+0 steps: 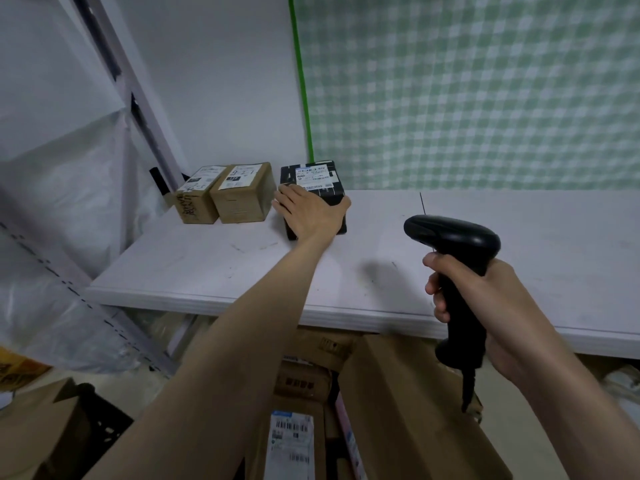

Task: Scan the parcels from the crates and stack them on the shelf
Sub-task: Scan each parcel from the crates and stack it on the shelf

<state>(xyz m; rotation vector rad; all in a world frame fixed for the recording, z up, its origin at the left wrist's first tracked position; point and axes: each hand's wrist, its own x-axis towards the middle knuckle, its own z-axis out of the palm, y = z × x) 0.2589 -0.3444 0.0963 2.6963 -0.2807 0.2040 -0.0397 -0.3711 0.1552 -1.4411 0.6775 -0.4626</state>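
**Black parcel set on the white shelf, scanner held beside it**

The left hand point(311, 213) lies over the near face of a black parcel point(317, 183), fingers spread along its left edge and thumb hooked round the right corner. The parcel is a boxy block wrapped in glossy dark film, with a white printed label on top. It sits toward the back left of the shelf point(207, 271), a flat, matte white board with scuff marks, its long side running away from the camera toward the wall.

Just left, apart by a narrow gap, two brown cardboard boxes point(225, 194) stand touching each other, both labelled, also lengthwise toward the wall.

The right hand point(485, 303) is wrapped tightly round the handle of a smooth black plastic barcode scanner point(453, 244), whose rounded head points left toward the parcel and whose cable hangs below.

Under the shelf, cardboard cartons point(408, 410) hold more labelled parcels.
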